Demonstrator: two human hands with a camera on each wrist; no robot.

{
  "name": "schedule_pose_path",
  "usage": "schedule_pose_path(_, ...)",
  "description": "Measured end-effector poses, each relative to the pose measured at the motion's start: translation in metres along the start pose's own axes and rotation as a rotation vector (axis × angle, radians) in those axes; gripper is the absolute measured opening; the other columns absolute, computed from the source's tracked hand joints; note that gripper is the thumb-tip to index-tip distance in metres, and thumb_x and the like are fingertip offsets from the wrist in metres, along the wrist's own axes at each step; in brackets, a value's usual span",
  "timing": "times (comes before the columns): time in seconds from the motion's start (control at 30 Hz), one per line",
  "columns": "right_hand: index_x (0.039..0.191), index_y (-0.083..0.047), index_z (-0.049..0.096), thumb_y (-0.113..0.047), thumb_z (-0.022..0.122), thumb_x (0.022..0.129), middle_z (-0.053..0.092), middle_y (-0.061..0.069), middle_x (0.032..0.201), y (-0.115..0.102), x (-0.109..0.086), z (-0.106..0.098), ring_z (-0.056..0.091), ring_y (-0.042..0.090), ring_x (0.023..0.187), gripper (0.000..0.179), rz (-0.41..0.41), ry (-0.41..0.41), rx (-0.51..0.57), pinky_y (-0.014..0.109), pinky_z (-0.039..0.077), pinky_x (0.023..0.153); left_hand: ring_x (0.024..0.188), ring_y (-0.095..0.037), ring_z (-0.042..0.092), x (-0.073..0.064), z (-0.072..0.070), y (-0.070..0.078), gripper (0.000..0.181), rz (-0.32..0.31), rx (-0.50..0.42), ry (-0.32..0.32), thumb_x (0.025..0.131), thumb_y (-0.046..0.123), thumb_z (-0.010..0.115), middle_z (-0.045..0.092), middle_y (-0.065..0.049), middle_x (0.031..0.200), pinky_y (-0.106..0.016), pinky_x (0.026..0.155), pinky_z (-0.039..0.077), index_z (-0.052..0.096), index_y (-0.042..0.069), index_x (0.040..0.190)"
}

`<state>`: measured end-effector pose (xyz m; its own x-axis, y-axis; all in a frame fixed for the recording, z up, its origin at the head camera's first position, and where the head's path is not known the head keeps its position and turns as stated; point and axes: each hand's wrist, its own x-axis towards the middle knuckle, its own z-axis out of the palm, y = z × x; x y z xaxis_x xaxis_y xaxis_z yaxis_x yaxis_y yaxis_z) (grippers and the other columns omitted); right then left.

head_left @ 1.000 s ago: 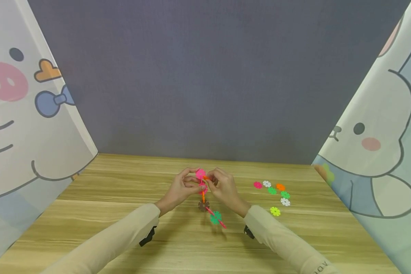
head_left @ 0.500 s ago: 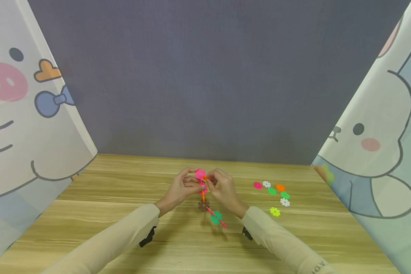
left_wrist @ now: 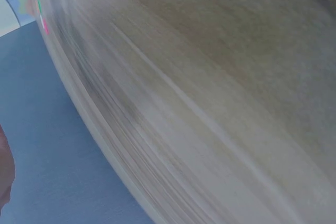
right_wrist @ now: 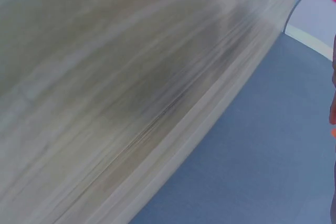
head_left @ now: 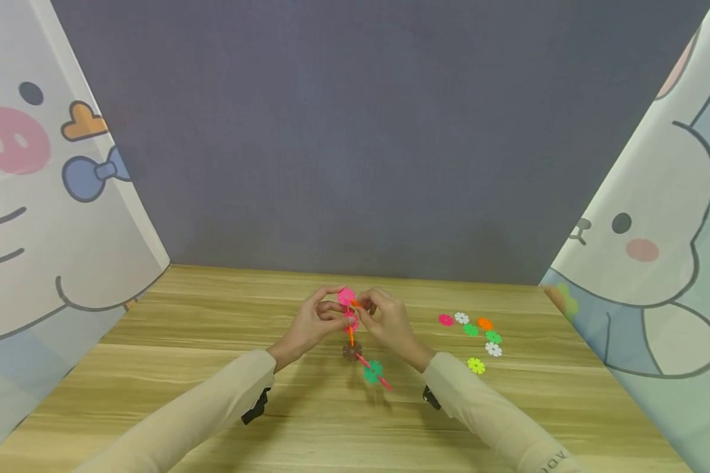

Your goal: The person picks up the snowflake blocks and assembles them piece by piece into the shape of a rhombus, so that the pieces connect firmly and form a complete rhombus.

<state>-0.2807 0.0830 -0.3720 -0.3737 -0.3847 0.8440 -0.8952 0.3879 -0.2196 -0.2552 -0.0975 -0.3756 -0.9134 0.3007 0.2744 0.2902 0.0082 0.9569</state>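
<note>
Disc chain, gripped at pink discs by left hand, with orange disc pinched by right hand at chain's far end, loose discs to chain's right

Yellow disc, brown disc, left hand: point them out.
Yellow disc [head_left: 476,366], head view, middle of face.
Brown disc [head_left: 348,353], head view, left of centre.
Left hand [head_left: 307,326], head view, middle of hand.

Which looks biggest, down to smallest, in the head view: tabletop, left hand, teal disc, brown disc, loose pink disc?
1. Tabletop
2. Left hand
3. Teal disc and brown disc: too alike to rank
4. Loose pink disc, though it may look smaller for being farther away
</note>
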Motion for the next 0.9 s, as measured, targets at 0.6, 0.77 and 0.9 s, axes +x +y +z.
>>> schedule_pose_path(0.6, 0.083, -0.006, 0.063, 0.002, 0.074, 0.072, 0.063, 0.003, 0.077, 0.004, -0.002, -0.007, 0.057, 0.011, 0.069, 0.018, 0.052, -0.065, 0.074, 0.026, 0.049, 0.053, 0.086, -0.025, 0.066, -0.010, 0.007, 0.022, 0.057, -0.041, 0.037, 0.014, 0.084, 0.006, 0.064, 0.062, -0.025, 0.105, -0.044, 0.079, 0.052, 0.039, 0.012, 0.135)
schedule_pose_path(0.77, 0.084, -0.007, 0.063, -0.001, 0.072, 0.075, 0.064, 0.003, 0.081, 0.004, -0.001, -0.010, 0.058, 0.011, 0.071, 0.014, 0.081, -0.095, 0.104, 0.025, 0.050, 0.055, 0.089, -0.030, 0.065, -0.012, 0.008, 0.023, 0.057, -0.032, 0.032, 0.013, 0.085, 0.005, 0.064, 0.061, -0.028, 0.107, -0.050, 0.081, 0.050, 0.039, 0.011, 0.135)
schedule_pose_path(0.9, 0.086, -0.008, 0.064, -0.003, 0.072, 0.076, 0.065, 0.003, 0.086, 0.005, -0.001, -0.012, 0.058, 0.014, 0.074, 0.013, 0.116, -0.127, 0.140, 0.025, 0.050, 0.056, 0.086, -0.019, 0.065, -0.012, 0.008, 0.021, 0.057, -0.022, 0.020, 0.003, 0.085, 0.005, 0.063, 0.060, -0.030, 0.109, -0.045, 0.080, 0.052, 0.038, 0.011, 0.135)
